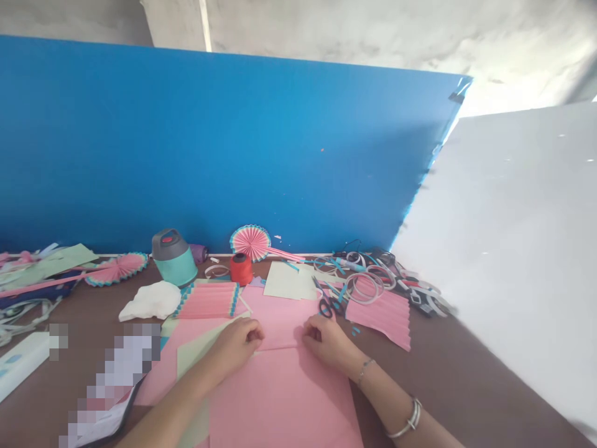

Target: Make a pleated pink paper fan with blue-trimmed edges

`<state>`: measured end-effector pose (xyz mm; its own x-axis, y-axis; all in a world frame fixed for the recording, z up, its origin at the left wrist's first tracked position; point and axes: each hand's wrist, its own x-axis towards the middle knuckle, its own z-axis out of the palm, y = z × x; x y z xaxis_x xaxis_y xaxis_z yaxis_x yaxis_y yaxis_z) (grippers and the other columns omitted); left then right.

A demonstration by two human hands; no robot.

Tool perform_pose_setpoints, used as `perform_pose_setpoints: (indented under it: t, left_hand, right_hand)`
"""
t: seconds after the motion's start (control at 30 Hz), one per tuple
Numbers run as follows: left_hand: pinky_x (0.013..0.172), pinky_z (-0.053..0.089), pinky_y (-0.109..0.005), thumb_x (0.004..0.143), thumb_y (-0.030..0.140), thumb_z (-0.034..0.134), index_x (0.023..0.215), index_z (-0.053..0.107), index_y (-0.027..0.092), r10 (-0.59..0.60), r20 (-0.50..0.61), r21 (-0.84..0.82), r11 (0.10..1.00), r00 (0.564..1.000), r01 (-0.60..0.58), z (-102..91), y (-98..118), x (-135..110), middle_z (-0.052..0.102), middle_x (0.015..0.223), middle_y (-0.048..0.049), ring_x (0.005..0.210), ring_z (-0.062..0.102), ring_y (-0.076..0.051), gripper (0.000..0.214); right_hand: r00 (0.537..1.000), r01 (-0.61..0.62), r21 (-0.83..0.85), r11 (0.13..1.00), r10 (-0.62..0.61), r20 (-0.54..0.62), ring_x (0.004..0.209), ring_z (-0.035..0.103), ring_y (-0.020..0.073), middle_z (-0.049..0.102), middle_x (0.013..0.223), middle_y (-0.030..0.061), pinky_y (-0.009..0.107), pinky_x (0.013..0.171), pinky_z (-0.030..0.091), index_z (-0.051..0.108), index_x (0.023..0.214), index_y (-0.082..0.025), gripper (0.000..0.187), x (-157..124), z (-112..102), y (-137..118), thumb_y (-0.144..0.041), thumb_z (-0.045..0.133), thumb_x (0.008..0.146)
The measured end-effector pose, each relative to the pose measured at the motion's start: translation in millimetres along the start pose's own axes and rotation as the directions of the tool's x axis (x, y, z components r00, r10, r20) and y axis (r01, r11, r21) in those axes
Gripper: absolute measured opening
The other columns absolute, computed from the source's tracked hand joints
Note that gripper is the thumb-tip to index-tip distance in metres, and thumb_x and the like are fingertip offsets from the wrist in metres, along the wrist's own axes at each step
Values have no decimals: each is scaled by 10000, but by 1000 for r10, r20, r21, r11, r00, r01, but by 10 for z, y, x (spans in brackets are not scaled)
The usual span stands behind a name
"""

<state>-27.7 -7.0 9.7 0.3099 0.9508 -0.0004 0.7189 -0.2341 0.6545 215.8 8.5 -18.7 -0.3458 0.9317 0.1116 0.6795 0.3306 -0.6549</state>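
Observation:
A large sheet of pink paper (284, 398) lies in front of me, with a fold or edge running across it between my hands. My left hand (242, 341) has its fingers curled in at the left end of that line, pinching the paper. At the right end, my right hand (326, 339) is curled the same way, with a bracelet and a bangle on that arm. The fingertips of both hands are partly hidden. Just beyond my right hand lie dark-handled scissors (326, 306). A pleated pink strip with blue edges (208, 300) rests beyond my left hand.
A red thread spool (241, 269), a teal-and-grey flask (175, 258) and white wadding (152, 300) stand behind. Round pleated paper fans (250, 241) lie near the blue partition (233, 143). Tape rings (364, 288) and pleated pink paper (382, 317) are at right, a phone (112, 392) at left.

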Motion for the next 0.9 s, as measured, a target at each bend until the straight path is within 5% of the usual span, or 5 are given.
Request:
perform_pose_setpoints:
  t: [0.17, 0.33, 0.7, 0.9]
  left_hand:
    - [760, 373, -283, 854, 165, 406, 977, 669, 299, 227, 38, 150, 962, 973, -230, 30, 32, -54, 543, 856, -23, 881, 485, -176, 320]
    - [744, 346, -299, 877, 118, 376, 1035, 647, 397, 309, 115, 281, 901, 944, -330, 37, 68, -92, 502, 882, -18, 864, 434, -174, 420]
    - [743, 378, -311, 557, -39, 376, 743, 731, 313, 253, 88, 192, 945, 963, -266, -126, -212, -1, 573, 829, -19, 829, 497, -177, 533]
    - [816, 430, -304, 566, 11, 324, 762, 696, 203, 156, -175, -45, 985, 972, -166, -71, -304, 110, 611, 836, -42, 884, 558, -177, 462]
  right_hand:
    - [984, 177, -107, 978, -179, -11, 744, 506, 131, 523, 866, 28, 246, 682, 380, 588, 867, -182, 201, -38, -14, -30, -64, 475, 751]
    - [932, 361, -267, 893, -340, 125, 841, 483, 169, 530, 917, 53, 284, 737, 361, 664, 965, -244, 385, -51, 24, -59, -1, 441, 765]
    - [929, 365, -318, 875, -320, 185, 827, 483, 181, 575, 864, 44, 307, 755, 351, 716, 900, -268, 391, -86, -218, -110, -31, 497, 680]
    - [926, 377, -297, 877, -346, 153, 813, 517, 183, 590, 811, 56, 303, 748, 386, 693, 914, -218, 332, -98, -186, -106, -49, 494, 709]
